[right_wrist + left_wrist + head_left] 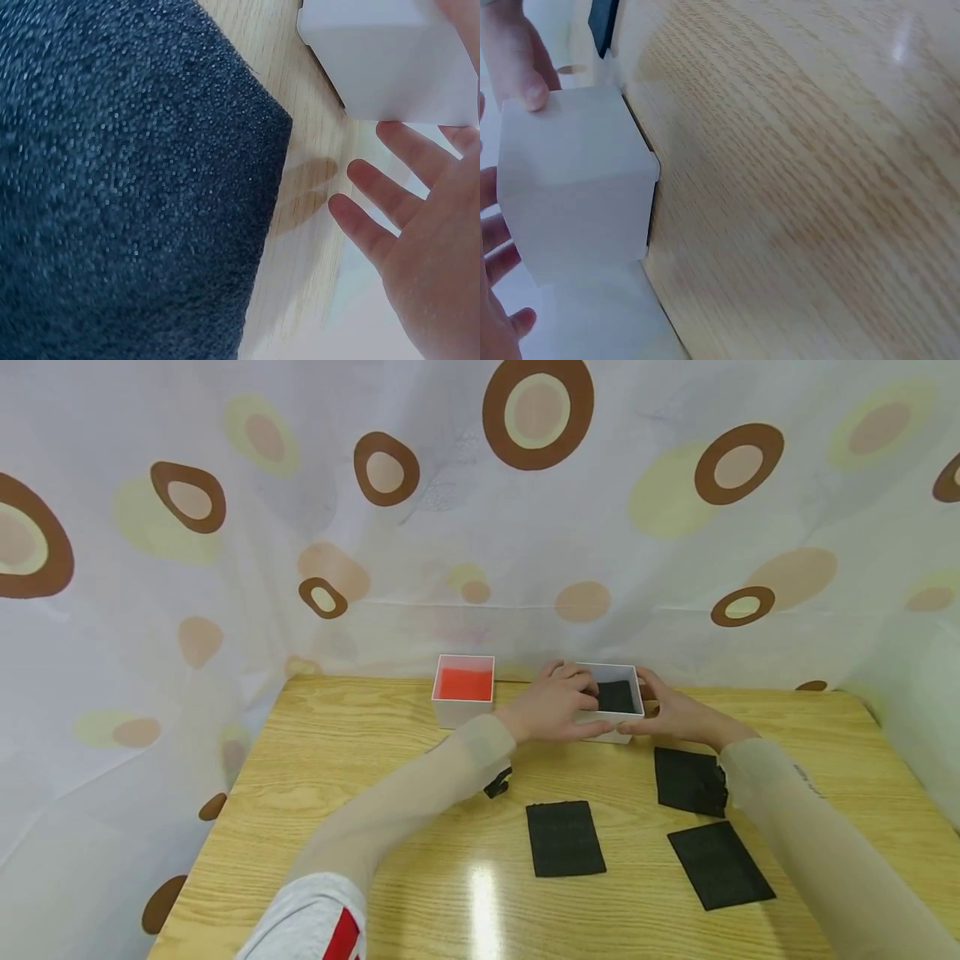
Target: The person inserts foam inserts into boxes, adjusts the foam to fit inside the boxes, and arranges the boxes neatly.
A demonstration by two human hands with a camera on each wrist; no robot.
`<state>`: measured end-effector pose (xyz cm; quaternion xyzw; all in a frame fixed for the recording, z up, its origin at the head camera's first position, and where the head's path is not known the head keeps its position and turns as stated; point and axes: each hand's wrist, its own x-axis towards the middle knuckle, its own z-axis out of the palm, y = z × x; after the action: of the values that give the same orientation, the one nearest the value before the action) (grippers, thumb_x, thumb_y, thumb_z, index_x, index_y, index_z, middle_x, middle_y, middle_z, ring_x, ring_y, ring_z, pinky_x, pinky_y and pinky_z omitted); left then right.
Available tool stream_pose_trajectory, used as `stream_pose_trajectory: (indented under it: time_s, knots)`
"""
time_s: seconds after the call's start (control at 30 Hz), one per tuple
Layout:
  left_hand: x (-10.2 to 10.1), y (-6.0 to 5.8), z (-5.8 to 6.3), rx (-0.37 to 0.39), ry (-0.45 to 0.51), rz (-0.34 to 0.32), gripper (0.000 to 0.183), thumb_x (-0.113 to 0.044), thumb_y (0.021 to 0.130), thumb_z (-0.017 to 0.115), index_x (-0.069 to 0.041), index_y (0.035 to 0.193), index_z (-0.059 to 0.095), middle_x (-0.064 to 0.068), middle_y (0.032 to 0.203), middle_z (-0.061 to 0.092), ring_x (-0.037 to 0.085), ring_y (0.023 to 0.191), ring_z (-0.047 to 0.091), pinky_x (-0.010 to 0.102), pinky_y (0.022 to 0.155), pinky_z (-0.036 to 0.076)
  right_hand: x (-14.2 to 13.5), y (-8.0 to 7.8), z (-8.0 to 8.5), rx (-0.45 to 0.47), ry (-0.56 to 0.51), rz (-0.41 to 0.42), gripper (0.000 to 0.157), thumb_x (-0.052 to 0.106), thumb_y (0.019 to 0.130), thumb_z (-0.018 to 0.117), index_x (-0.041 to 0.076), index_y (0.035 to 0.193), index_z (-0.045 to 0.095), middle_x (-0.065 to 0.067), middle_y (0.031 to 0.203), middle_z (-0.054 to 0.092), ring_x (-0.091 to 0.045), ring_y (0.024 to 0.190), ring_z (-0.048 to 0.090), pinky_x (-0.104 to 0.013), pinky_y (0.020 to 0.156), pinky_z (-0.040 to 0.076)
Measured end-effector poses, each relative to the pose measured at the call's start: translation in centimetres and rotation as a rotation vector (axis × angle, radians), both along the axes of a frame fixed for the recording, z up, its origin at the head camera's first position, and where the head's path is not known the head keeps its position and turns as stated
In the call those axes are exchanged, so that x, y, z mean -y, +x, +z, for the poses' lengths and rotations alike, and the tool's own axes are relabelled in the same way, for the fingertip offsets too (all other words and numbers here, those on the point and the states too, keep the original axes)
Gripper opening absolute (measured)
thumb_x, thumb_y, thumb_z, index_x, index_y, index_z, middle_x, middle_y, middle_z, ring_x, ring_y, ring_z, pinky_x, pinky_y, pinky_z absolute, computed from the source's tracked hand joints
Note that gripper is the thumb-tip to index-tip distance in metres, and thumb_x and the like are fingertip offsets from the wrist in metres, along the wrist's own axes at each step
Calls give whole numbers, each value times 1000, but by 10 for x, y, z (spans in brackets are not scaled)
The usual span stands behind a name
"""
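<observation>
Where both hands meet near the far edge of the table point(360, 743), a white box point(611, 673), rectangular and open-topped, contains a black sheet point(617, 697). The right hand point(678, 714) pinches its right end; the left hand point(555, 703) lies over its left part, any pinch indeterminable. Only the head view shows the interior; the left wrist view shows plain outer walls, the right wrist view a grainy loose sheet point(135, 180).

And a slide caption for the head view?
Left grip and right grip at a white box, three black sheets on the wooden table.
</observation>
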<state>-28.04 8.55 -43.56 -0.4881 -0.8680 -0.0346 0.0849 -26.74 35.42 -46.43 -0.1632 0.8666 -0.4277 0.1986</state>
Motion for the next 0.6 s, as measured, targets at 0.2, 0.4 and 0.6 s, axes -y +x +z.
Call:
stream_pose_trajectory:
  time_s: [0.2,0.4,0.6]
  knots:
    - [-3,0,-3,36,-45,22,45,-64,104,49,-32,118,77,-7,138,61,16,138,45,50,123,27,-2,-1,-2,8,20,-2,107,33,97,76,19,167,-3,-30,157,35,-46,132,50,-59,102,49]
    - [-8,0,-9,202,17,14,46,-61,105,49,-36,139,66,-5,152,52,20,149,34,62,126,15,-4,-1,-1,4,81,-6,113,37,97,76,13,166,-10,-34,162,24,-53,143,36,-70,108,40]
    - [-16,-4,-13,236,14,53,48,-65,105,45,-38,136,69,-7,157,47,21,158,21,69,124,3,-3,-1,2,5,64,-3,110,35,97,76,13,166,-6,-33,161,27,-52,142,38,-70,107,41]
